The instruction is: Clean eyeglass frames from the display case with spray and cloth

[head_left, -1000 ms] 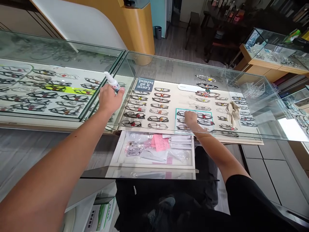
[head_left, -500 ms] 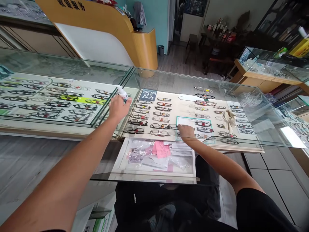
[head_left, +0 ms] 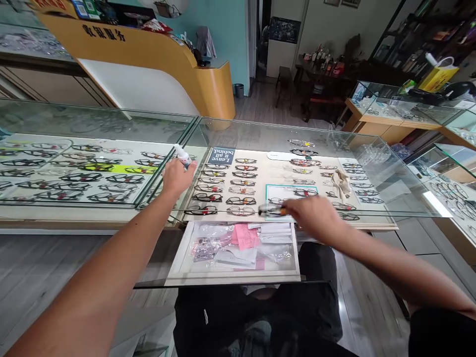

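Note:
My left hand point(head_left: 177, 174) is wrapped round a small white bottle point(head_left: 182, 154), held above the glass edge where two display cases meet. In my right hand point(head_left: 311, 212) is a pair of glasses point(head_left: 272, 210), blurred by motion, with its lenses pointing left. The right hand is over the front part of the case, near a teal-bordered card point(head_left: 273, 190). Rows of eyeglass frames point(head_left: 241, 200) lie on the white display board, many with small red or yellow tags. A beige cloth point(head_left: 340, 184) lies crumpled among the frames on the right.
Below the case a drawer point(head_left: 174, 273) stands pulled out, holding pink and white papers point(head_left: 246, 237) and clear plastic bags. Another glass case point(head_left: 111, 196) with frames adjoins on the left. A yellow-fronted counter point(head_left: 213, 94) is behind, and further cases point(head_left: 405, 106) stand at the right.
My right hand has moved right and up toward me with the pair of glasses in it. The left hand still holds the bottle in about the same place. The view has tilted up slightly.

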The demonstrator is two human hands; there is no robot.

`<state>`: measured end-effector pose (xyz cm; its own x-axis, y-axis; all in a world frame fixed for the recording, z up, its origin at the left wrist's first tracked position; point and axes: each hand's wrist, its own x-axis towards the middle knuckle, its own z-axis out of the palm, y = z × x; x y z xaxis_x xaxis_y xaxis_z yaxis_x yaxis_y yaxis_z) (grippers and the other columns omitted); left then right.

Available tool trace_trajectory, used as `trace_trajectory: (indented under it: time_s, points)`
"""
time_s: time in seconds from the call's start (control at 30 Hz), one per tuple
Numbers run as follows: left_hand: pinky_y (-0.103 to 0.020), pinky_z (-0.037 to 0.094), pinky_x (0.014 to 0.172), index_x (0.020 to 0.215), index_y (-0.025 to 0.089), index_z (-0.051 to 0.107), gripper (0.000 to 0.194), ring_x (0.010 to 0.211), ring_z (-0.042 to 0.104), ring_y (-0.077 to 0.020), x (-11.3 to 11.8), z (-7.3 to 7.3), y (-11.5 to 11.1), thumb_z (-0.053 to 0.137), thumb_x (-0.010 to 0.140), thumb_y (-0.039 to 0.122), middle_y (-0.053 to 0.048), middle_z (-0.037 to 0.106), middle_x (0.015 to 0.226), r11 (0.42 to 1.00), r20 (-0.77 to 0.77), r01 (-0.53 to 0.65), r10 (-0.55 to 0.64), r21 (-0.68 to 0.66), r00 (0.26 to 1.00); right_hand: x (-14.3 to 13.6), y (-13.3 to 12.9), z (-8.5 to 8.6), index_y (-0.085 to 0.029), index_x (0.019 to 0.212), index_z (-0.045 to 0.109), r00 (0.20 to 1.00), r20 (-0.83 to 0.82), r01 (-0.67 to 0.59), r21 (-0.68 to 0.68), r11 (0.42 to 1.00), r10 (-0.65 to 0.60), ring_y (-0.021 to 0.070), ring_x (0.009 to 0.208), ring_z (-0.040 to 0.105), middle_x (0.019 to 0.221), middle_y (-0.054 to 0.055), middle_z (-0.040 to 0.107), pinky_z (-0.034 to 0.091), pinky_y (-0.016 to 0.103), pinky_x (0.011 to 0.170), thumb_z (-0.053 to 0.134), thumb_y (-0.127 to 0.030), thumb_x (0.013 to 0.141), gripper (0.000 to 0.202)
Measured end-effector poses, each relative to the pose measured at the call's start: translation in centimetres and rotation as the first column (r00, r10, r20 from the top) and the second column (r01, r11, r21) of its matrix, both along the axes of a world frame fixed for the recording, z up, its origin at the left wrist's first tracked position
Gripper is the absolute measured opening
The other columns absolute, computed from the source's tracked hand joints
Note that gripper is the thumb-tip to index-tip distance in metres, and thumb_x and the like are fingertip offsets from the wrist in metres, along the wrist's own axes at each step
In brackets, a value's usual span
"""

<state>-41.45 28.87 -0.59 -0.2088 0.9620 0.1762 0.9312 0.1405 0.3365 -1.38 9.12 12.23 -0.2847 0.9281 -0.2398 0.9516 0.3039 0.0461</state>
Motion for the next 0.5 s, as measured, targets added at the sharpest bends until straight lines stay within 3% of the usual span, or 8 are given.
trace_trajectory:
  time_s: [0.1,0.23,0.37,0.5]
  points:
    - [-0.054,0.044,0.115,0.130,0.006,0.062,0.054,0.136,0.053,-0.0425,0.0,0.1,0.1,0.044,0.106,0.051,-0.026,0.063,0.140,1.000,-0.006,0.001,-0.001,-0.009,1.000,3.3,4.8,0.9,-0.025,0.127,0.076,0.983,0.098,0.137,0.174,0.975,-0.155,0.0308,0.090,0.078,0.099,0.015,0.083,0.048,0.033,0.074,0.044,-0.037,0.111,0.037]
    - [-0.055,0.044,0.115,0.129,0.007,0.062,0.054,0.137,0.052,-0.0434,-0.2,-0.1,0.3,0.043,0.105,0.052,-0.027,0.063,0.140,1.000,-0.010,-0.003,0.003,-0.010,1.000,6.7,10.3,-1.2,-0.020,0.121,0.078,0.952,0.163,0.227,0.191,0.955,-0.258,0.0334,0.104,0.077,0.111,0.019,0.081,0.052,0.037,0.084,0.044,-0.028,0.110,0.037]
    - [-0.057,0.044,0.115,0.128,0.007,0.062,0.055,0.137,0.052,-0.0440,-0.4,-0.4,0.6,0.042,0.104,0.053,-0.027,0.063,0.140,1.000,-0.010,-0.006,0.006,-0.003,1.000,8.1,12.8,-3.7,-0.017,0.118,0.079,0.938,0.182,0.268,0.159,0.950,-0.295,0.0328,0.106,0.077,0.114,0.021,0.080,0.054,0.037,0.086,0.048,-0.018,0.105,0.033]
    - [-0.057,0.045,0.114,0.125,0.010,0.062,0.053,0.136,0.052,-0.0445,-0.6,-0.5,0.6,0.042,0.104,0.054,-0.026,0.064,0.139,1.000,-0.010,-0.007,0.007,0.005,1.000,8.4,13.4,-4.7,-0.014,0.113,0.079,0.936,0.182,0.277,0.153,0.949,-0.302,0.0319,0.107,0.077,0.114,0.022,0.080,0.055,0.036,0.088,0.050,-0.010,0.101,0.031]
